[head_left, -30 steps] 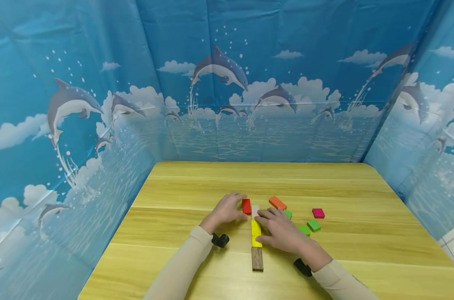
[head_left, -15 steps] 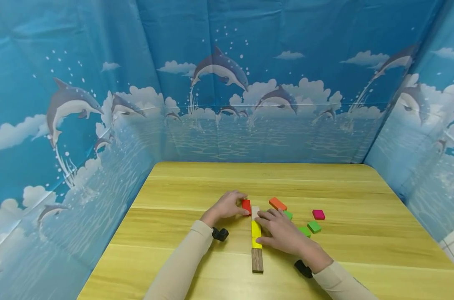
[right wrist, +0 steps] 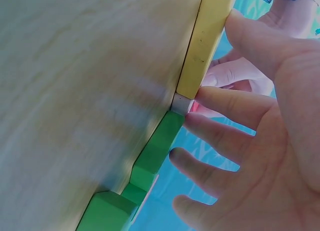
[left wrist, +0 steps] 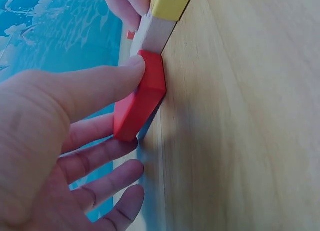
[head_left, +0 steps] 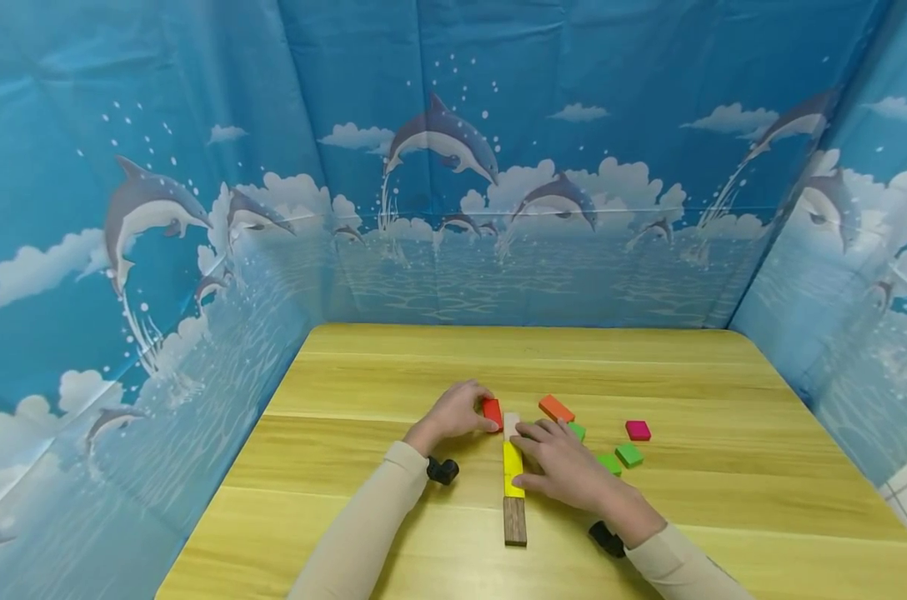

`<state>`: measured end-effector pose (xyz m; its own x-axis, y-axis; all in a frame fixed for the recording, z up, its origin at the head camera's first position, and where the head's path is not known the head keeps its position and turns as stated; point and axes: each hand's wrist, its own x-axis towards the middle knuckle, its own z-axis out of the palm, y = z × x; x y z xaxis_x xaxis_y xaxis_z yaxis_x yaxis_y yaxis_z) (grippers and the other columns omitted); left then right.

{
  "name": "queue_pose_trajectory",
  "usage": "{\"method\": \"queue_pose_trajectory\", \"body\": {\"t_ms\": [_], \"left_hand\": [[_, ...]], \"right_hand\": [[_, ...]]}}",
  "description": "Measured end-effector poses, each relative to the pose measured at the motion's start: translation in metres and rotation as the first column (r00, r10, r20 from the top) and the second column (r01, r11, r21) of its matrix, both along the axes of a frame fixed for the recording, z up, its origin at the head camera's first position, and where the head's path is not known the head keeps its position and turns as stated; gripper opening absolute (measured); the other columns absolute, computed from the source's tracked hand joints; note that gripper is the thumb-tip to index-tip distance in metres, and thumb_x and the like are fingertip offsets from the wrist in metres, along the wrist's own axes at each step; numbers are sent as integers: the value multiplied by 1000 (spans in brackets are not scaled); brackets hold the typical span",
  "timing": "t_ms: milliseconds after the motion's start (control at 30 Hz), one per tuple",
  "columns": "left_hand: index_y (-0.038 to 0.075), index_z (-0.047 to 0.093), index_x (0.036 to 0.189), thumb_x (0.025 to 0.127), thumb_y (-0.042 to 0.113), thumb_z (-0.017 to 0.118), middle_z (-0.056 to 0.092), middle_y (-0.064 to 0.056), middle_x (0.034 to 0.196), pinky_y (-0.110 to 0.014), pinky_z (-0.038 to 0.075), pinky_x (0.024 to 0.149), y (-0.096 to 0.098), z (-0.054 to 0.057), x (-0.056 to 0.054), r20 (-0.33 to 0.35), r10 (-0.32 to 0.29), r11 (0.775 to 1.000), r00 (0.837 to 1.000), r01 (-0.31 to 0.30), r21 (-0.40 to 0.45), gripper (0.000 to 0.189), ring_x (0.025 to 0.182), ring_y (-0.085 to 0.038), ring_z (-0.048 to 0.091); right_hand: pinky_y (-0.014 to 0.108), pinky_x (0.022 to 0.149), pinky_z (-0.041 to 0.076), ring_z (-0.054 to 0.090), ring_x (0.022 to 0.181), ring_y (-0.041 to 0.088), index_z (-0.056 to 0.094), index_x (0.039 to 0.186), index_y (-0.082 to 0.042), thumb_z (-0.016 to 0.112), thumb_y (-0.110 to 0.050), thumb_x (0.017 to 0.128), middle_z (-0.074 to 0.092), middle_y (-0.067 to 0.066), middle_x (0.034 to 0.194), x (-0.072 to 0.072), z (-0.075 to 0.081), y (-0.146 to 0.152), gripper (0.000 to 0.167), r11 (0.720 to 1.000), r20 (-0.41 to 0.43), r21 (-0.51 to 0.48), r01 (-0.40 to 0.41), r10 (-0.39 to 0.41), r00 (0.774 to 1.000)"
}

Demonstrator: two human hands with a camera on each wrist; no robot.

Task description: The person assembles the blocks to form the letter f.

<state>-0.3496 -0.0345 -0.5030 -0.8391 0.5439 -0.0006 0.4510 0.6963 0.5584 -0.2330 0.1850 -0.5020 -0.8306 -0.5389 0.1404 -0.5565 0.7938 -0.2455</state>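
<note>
My left hand (head_left: 459, 411) pinches a red rectangular block (left wrist: 140, 101) between thumb and fingers. That block stands beside the pale, whitish block (head_left: 511, 425), and its outer end is tilted up off the wood in the left wrist view. A yellow block (head_left: 513, 471) lies in line with the pale block, and a dark brown wood-grain block (head_left: 514, 522) follows at the near end. My right hand (head_left: 566, 467) rests over this row with its fingers loosely spread. Its thumb and index fingertip touch the yellow block's top edge in the right wrist view.
Right of the row lie several green blocks (head_left: 629, 456), an orange block (head_left: 556, 408) and a magenta block (head_left: 638, 430). The wooden table (head_left: 386, 358) is bordered by a blue dolphin curtain (head_left: 423, 275) at the back and sides.
My left thumb and fingers have closed onto the red block, which is now tilted and slightly turned. My right hand stays in place over the row.
</note>
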Motion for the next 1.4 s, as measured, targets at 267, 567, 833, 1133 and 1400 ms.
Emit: {"method": "queue_pose_trajectory", "body": {"t_ms": [267,567,833,1133,1400], "left_hand": [[13,62,122,84,28,85,65,2,108,-27,51,73,-2,1,8,10,39,998,999,-39,44,46,84,-11,57],[11,63,115,88,15,80,62,0,97,-28,50,67,-4,0,8,-5,92,979,996,-90,183,33,79,-14,57],[5,72,114,92,7,74,63,-9,91,-30,57,65,-11,-1,12,212,112,904,971,-188,384,22,74,-23,66],[1,70,104,89,3,76,64,-16,90,-36,61,69,-9,-1,20,437,138,781,889,-369,503,16,71,-31,73],[5,69,92,88,10,80,68,-10,74,-29,57,56,-8,-6,27,338,257,841,905,-382,384,13,57,-22,70]], "right_hand": [[68,111,24,43,134,40,60,141,-7,70,-52,91,49,15,149,4,-2,-5,68,1000,8,0,14,-14,1000],[68,111,24,43,135,40,60,141,-8,70,-52,91,49,15,149,9,-2,-8,67,1000,-9,4,27,-27,1000],[69,110,24,41,136,43,60,141,-7,69,-52,92,49,15,150,11,-6,-10,67,1000,-18,10,26,-26,1000],[69,110,25,41,136,41,59,142,-8,68,-52,92,47,15,151,15,-6,-11,67,999,-30,23,32,-31,999],[69,110,25,42,135,41,59,141,-6,70,-48,92,48,16,150,20,-4,-16,66,999,-35,28,38,-37,999]]}}
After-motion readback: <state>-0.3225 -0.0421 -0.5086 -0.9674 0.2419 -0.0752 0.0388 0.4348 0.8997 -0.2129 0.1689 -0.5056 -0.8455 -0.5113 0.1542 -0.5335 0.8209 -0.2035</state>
